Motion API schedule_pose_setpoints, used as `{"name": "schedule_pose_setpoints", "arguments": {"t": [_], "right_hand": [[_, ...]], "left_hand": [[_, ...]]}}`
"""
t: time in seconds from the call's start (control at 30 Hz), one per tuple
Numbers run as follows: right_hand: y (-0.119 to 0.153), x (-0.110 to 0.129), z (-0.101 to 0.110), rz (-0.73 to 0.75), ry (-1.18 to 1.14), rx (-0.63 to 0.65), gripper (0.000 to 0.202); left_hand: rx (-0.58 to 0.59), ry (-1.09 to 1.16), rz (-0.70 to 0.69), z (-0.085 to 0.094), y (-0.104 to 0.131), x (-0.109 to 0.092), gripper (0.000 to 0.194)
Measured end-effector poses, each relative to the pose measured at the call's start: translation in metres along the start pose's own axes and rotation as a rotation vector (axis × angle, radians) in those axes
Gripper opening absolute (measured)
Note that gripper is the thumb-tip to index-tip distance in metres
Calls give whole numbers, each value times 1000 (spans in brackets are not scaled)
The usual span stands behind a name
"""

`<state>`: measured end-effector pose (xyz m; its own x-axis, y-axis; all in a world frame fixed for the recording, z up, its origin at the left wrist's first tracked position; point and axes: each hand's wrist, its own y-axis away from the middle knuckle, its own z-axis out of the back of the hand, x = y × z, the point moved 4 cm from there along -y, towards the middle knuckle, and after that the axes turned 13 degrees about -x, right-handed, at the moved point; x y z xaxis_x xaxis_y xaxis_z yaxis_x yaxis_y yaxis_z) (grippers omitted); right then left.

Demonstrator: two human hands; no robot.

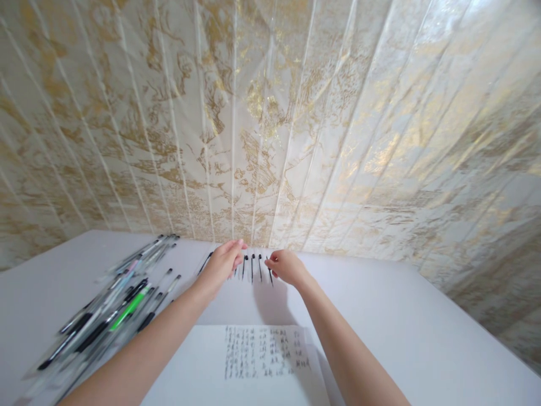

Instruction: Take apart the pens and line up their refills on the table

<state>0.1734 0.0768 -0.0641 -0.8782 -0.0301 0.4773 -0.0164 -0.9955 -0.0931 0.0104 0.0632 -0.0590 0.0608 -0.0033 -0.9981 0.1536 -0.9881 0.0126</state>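
Near the table's far edge lies a row of thin black sticks with dark tips (252, 268), set side by side. My left hand (226, 259) is over the left part of the row, its fingers bent together; whatever they may hold is hidden. At the row's right end my right hand (284, 266) is closed with its fingertips on the last black stick (270, 274). Another dark stick (204, 263) shows just left of my left hand.
Many pens, mostly black and clear, lie spread on the left of the white table (380, 321), with a bright green pen (130, 308) among them. A sheet with handwriting (203, 361) lies between my forearms. A gold-patterned curtain (253, 141) hangs behind the table.
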Motion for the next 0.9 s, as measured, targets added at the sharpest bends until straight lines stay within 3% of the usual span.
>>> {"name": "schedule_pose_setpoints", "arguments": {"t": [0.1, 0.23, 0.43, 0.63, 0.77, 0.9], "right_hand": [[-22, -12, -5, -95, 157, -59, 16], [-32, -15, -16, -140, 222, -22, 23], [-22, -11, -2, -43, 147, -14, 20], [10, 31, 17, 208, 34, -78, 16], [29, 62, 8, 382, 123, -84, 23], [30, 67, 0, 388, 169, -94, 20]], "left_hand": [[-12, 65, 37, 2, -7, 5, 33], [-34, 132, 109, 2, -11, 14, 20], [-40, 222, 200, -3, -6, 19, 23], [22, 280, 262, -18, 7, 23, 17], [26, 277, 262, -21, 11, 25, 13], [51, 259, 281, -18, 9, 24, 10]]}}
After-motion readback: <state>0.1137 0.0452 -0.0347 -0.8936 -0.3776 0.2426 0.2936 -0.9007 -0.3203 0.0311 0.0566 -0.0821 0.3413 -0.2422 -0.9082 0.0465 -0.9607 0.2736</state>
